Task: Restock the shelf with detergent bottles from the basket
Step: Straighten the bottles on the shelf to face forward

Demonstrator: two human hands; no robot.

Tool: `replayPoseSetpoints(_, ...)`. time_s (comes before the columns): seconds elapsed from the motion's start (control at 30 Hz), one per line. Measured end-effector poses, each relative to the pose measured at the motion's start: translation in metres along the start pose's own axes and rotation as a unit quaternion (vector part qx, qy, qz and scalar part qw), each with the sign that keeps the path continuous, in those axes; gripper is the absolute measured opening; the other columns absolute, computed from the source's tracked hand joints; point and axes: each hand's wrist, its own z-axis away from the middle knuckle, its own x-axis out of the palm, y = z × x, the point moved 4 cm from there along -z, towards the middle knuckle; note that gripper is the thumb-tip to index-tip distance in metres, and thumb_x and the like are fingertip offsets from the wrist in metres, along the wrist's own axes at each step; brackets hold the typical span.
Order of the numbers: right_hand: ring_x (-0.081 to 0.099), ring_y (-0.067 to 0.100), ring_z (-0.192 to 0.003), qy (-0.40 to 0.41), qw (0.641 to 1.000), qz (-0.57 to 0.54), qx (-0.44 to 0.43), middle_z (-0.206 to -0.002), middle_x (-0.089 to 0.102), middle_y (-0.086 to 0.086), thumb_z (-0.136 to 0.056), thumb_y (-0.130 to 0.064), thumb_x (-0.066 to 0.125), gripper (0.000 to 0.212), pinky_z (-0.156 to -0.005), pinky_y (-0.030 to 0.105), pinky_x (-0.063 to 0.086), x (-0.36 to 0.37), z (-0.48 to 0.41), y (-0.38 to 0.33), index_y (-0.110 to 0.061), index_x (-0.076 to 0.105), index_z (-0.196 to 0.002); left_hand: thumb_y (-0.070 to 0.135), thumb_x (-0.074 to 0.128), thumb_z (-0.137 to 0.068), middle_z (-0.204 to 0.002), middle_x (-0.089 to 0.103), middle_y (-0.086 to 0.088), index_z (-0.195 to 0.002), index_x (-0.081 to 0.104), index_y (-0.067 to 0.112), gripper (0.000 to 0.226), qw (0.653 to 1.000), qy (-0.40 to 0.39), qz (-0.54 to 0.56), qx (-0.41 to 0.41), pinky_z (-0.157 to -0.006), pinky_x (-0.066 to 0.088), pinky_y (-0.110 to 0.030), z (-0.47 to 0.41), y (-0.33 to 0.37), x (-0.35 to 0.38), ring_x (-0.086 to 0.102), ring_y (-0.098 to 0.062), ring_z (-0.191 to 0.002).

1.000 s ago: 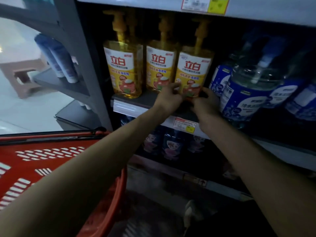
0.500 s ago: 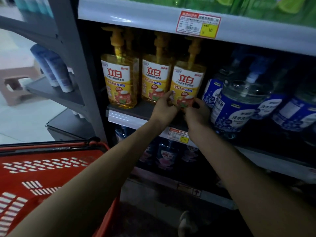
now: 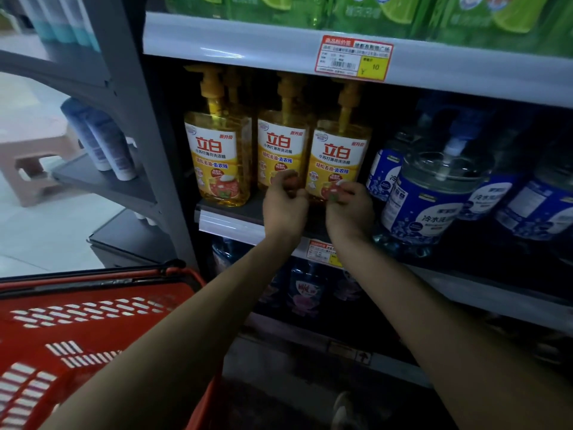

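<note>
Three yellow pump detergent bottles stand in a row on the dark shelf (image 3: 229,223): the left one (image 3: 217,159), the middle one (image 3: 280,150) and the right one (image 3: 338,153). My left hand (image 3: 285,209) has its curled fingers at the lower left edge of the right bottle, in the gap beside the middle one. My right hand (image 3: 350,212) curls around that bottle's lower right front. The bottle's base rests on the shelf, hidden behind my hands. The red basket (image 3: 93,321) sits at the lower left; its inside is out of sight.
Large blue-labelled clear bottles (image 3: 434,197) crowd the shelf right of the yellow row. Green packs (image 3: 356,10) fill the shelf above, behind a price tag (image 3: 353,58). Dark bottles (image 3: 307,290) stand on the lower shelf. Tubes (image 3: 102,141) sit on a side shelf, beyond them a pink stool (image 3: 28,162).
The view has tilted up and moved closer. Both hands stay at the right yellow bottle's base, fingers curled in more tightly; the bottle stands in line with the other two.
</note>
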Motion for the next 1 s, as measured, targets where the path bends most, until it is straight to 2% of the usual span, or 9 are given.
replayPoseSetpoints(0.1,0.061,0.022,-0.120,-0.059,0.998,-0.026,-0.015,-0.128,0.065,0.007,-0.092,0.007,0.054,0.041,-0.099,0.034,0.051,0.013,0.006,-0.015,-0.015,0.062,-0.126,0.028,0.064,-0.094,-0.141,0.059,-0.002,-0.149,0.050,0.026,0.057,0.999,0.035,0.002,0.007,-0.106,0.052,-0.042,-0.004,-0.002,-0.011,0.059,-0.019,-0.128)
replayPoseSetpoints(0.27,0.047,0.021,-0.138,-0.168,0.984,-0.055,-0.017,-0.148,0.052,0.007,-0.094,0.012,0.048,0.062,-0.115,0.038,0.040,0.037,0.015,-0.021,-0.019,0.048,-0.147,0.052,0.057,-0.072,-0.150,0.052,0.001,-0.154,0.042,0.038,0.085,1.000,0.001,-0.006,0.001,-0.114,0.047,-0.047,-0.044,-0.042,-0.012,0.054,-0.019,-0.136)
replayPoseSetpoints(0.4,0.044,0.021,-0.141,-0.203,0.977,-0.066,-0.010,-0.151,0.049,0.008,-0.092,0.016,0.044,0.070,-0.118,0.041,0.037,0.049,0.013,-0.018,-0.020,0.041,-0.153,0.054,0.055,-0.072,-0.152,0.051,0.003,-0.154,0.040,0.042,0.085,1.000,-0.022,0.006,-0.002,-0.113,0.048,-0.046,-0.047,-0.044,-0.011,0.054,-0.017,-0.135)
replayPoseSetpoints(0.63,0.043,0.019,-0.143,-0.210,0.975,-0.070,-0.009,-0.152,0.049,0.000,-0.096,0.002,0.048,0.062,-0.119,0.045,0.036,0.069,0.006,-0.012,-0.027,0.045,-0.151,0.063,0.058,-0.066,-0.151,0.052,0.000,-0.152,0.047,0.038,0.090,0.997,-0.020,0.061,-0.040,-0.112,0.049,-0.047,-0.046,-0.037,-0.014,0.057,-0.020,-0.133)
replayPoseSetpoints(0.7,0.043,0.020,-0.142,-0.205,0.976,-0.073,-0.010,-0.151,0.050,0.000,-0.095,0.000,0.049,0.062,-0.119,0.046,0.037,0.071,0.005,-0.011,-0.028,0.046,-0.150,0.056,0.063,-0.072,-0.148,0.055,-0.001,-0.152,0.048,0.033,0.084,0.996,-0.022,0.068,-0.046,-0.110,0.050,-0.042,-0.034,-0.023,-0.017,0.058,-0.019,-0.130)
replayPoseSetpoints(0.8,0.044,0.021,-0.141,-0.194,0.977,-0.086,0.009,-0.151,0.050,0.001,-0.096,0.000,0.051,0.059,-0.118,0.046,0.038,0.067,0.007,-0.014,-0.027,0.048,-0.149,0.018,0.060,-0.100,-0.127,0.065,0.005,-0.149,0.052,0.019,0.050,0.995,-0.037,0.088,-0.027,-0.100,0.051,-0.027,-0.020,-0.005,-0.019,0.061,-0.012,-0.118)
replayPoseSetpoints(0.83,0.046,0.022,-0.139,-0.187,0.978,-0.090,0.017,-0.149,0.052,0.003,-0.096,0.001,0.052,0.057,-0.116,0.045,0.040,0.066,0.007,-0.015,-0.025,0.050,-0.147,0.013,0.057,-0.102,-0.122,0.066,0.006,-0.148,0.053,0.017,0.046,0.996,-0.034,0.085,-0.021,-0.099,0.051,-0.027,-0.017,-0.004,-0.021,0.062,-0.010,-0.116)
replayPoseSetpoints(0.93,0.058,0.024,-0.126,-0.164,0.983,-0.081,0.015,-0.135,0.062,0.008,-0.094,-0.001,0.060,0.047,-0.108,0.045,0.049,0.059,0.010,-0.019,-0.019,0.058,-0.138,0.021,0.062,-0.102,-0.125,0.068,0.002,-0.146,0.056,0.018,0.044,0.999,-0.010,0.039,0.006,-0.101,0.054,-0.032,-0.011,-0.003,-0.031,0.063,-0.012,-0.117)
replayPoseSetpoints(1.0,0.063,0.024,-0.118,-0.161,0.985,-0.068,0.008,-0.128,0.066,0.008,-0.090,-0.003,0.068,0.042,-0.103,0.043,0.052,0.056,0.014,-0.021,-0.015,0.060,-0.130,0.026,0.065,-0.100,-0.114,0.069,0.009,-0.139,0.061,0.019,0.040,0.999,0.010,0.000,0.031,-0.089,0.055,-0.021,-0.005,-0.005,-0.043,0.065,0.001,-0.106)
